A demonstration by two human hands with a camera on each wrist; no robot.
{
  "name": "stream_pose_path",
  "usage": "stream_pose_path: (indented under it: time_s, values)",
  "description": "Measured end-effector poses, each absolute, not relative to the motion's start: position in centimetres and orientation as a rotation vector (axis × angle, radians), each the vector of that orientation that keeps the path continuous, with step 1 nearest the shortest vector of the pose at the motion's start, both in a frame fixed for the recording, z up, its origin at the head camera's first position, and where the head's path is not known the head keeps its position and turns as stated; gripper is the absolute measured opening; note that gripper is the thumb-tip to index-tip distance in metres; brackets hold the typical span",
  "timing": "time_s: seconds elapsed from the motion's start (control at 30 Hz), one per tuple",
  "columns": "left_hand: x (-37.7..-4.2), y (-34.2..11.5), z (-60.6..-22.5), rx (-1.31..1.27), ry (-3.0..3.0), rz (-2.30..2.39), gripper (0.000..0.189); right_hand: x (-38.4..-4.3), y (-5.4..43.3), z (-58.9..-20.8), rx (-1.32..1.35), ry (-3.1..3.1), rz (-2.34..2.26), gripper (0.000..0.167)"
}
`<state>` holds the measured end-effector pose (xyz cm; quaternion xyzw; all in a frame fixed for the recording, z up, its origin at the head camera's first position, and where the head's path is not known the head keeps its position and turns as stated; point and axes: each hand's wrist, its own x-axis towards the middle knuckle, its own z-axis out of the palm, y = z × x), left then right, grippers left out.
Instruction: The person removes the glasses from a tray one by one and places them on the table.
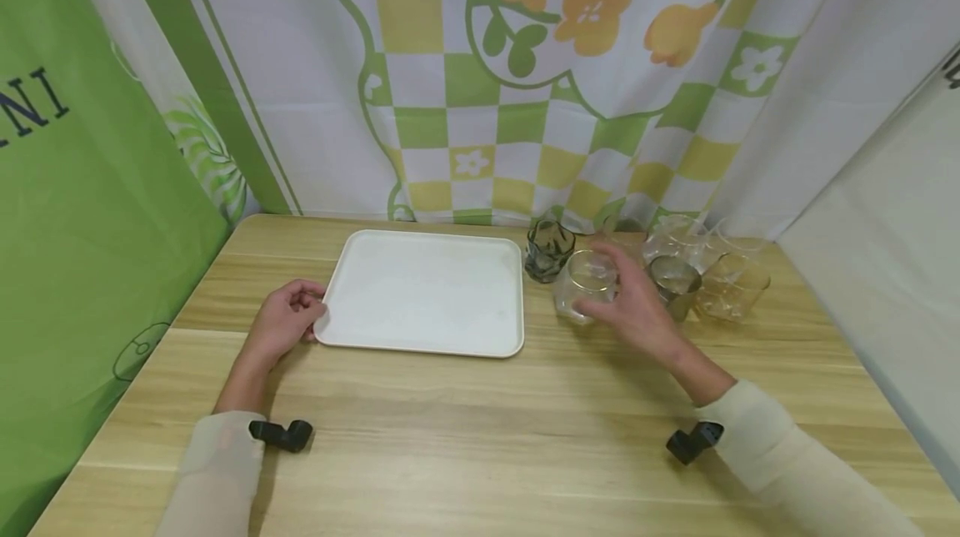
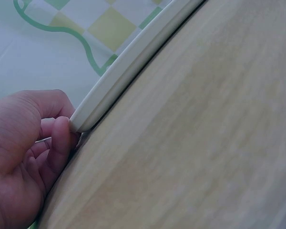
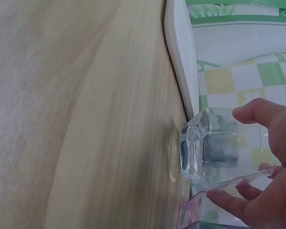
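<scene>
A white rectangular tray (image 1: 423, 291) lies flat on the wooden table. At its near left corner, my left hand (image 1: 285, 322) pinches the rim between thumb and curled fingers; the tray's edge (image 2: 119, 71) shows close up in the left wrist view. My right hand (image 1: 633, 303) holds a clear glass (image 1: 587, 291) with a gold rim, thumb on one side and fingers on the other. In the right wrist view the thick, faceted base of this glass (image 3: 193, 152) is at the table surface; whether it touches, I cannot tell. A dark faceted glass (image 1: 550, 252) stands just behind it.
Right of the right hand stand a grey glass (image 1: 675, 283) and an amber glass (image 1: 731, 291). Several clear glasses (image 1: 675, 238) are behind them, partly overlapping. A patterned curtain (image 1: 525, 120) hangs along the table's back edge.
</scene>
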<state>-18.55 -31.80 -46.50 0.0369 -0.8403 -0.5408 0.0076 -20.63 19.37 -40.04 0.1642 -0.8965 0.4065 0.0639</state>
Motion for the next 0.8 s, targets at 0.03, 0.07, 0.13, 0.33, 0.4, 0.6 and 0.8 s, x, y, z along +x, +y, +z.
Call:
stream_pose_path:
  time_s: [0.03,0.07,0.13,0.33,0.4,0.6,0.8]
  values:
    - [-18.5,-31.8,-46.5,0.116,-2.628,-1.689,0.033,-20.7,19.5,-40.1,0.499,-2.709,1.230,0.087]
    - [-18.6,-31.8,-46.5,0.114,-2.629,-1.689,0.033,-20.7,19.7,-40.2,0.495,-2.711,1.226,0.087]
    - [-18.6,-31.7,-46.4,0.110,-2.632,-1.690,0.033,-20.8,20.0,-40.3,0.488,-2.718,1.211,0.087]
    - [-19.0,-31.5,-46.6,0.095,-2.629,-1.710,0.036,-20.6,20.5,-40.2,0.480,-2.730,1.183,0.085]
    - [-19.2,-31.5,-46.7,0.087,-2.626,-1.716,0.037,-20.6,20.6,-40.1,0.476,-2.729,1.183,0.085]
    - [-19.4,-31.4,-46.7,0.084,-2.638,-1.704,0.036,-20.5,20.6,-40.0,0.464,-2.723,1.201,0.084]
    - [-19.4,-31.7,-46.7,0.105,-2.658,-1.678,0.035,-20.5,20.5,-40.1,0.500,-2.719,1.243,0.084]
